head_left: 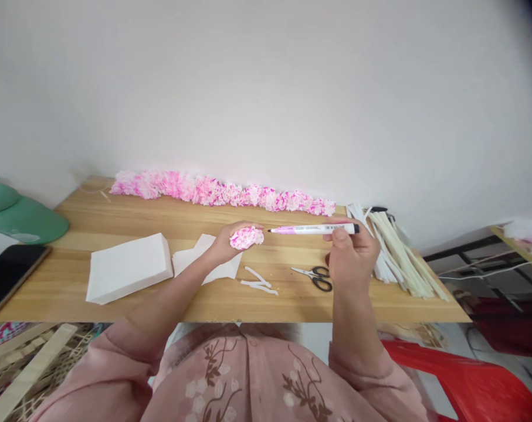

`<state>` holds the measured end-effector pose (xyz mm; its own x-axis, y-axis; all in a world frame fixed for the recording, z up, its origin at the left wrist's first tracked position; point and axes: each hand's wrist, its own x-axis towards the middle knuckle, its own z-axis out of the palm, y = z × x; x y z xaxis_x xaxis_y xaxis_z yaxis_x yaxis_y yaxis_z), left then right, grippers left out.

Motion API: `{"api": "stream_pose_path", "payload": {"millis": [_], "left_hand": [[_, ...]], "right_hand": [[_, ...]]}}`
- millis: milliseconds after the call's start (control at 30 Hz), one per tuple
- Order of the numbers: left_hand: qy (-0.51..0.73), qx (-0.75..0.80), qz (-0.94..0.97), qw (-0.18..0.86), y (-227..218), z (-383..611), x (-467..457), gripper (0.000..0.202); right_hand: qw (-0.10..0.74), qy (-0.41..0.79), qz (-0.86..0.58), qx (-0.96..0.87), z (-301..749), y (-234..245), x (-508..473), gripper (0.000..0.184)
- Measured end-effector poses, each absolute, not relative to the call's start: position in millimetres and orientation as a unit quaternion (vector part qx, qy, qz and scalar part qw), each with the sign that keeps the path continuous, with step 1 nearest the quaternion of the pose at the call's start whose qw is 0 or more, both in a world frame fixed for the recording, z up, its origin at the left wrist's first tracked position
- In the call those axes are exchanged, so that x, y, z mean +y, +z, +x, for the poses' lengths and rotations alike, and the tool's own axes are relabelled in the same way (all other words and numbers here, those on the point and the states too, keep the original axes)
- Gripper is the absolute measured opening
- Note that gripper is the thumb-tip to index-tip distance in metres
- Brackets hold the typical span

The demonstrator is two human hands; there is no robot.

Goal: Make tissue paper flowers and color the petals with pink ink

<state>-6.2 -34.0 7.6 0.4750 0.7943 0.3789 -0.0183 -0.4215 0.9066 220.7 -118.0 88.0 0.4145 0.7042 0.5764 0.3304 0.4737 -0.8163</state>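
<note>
My left hand [224, 243] is closed around a small paper flower [247, 237], white with magenta spots. In my right hand [351, 252] is a marker pen [309, 229] with a white barrel, held level, its dark tip pointing left at the flower with a small gap between them. Below the pen, scissors [316, 276] with black handles lie on the wooden table, close to my right wrist. Thin white paper strips [259, 281] rest left of the scissors. Loose white sheets [226, 268] lie partly under my left hand and forearm.
A row of pink-and-white paper flowers [222, 191] lines the wall. A stack of white paper [129, 266], a phone [14, 272] and a green cap [23, 214] are at left. Bundled pale strips [402, 258] lie right. A red plastic stool [472, 381] stands beyond the table's front edge.
</note>
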Motion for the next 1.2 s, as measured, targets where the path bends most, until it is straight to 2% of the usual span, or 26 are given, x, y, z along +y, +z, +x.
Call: {"api": "stream_pose_path", "payload": {"millis": [367,733,1200], "left_hand": [[0.456,0.309,0.704,0.448,-3,-3,-29,0.036],[0.463,0.279,0.772,0.334,6,-1,-31,0.026],[0.466,0.254,0.791,0.305,6,-2,-30,0.024]], "right_hand": [[0.663,0.140,-0.507,-0.533,216,88,-121,0.021],[0.663,0.134,-0.481,-0.558,205,92,-119,0.014],[0.628,0.127,-0.492,-0.589,201,88,-117,0.015]]}}
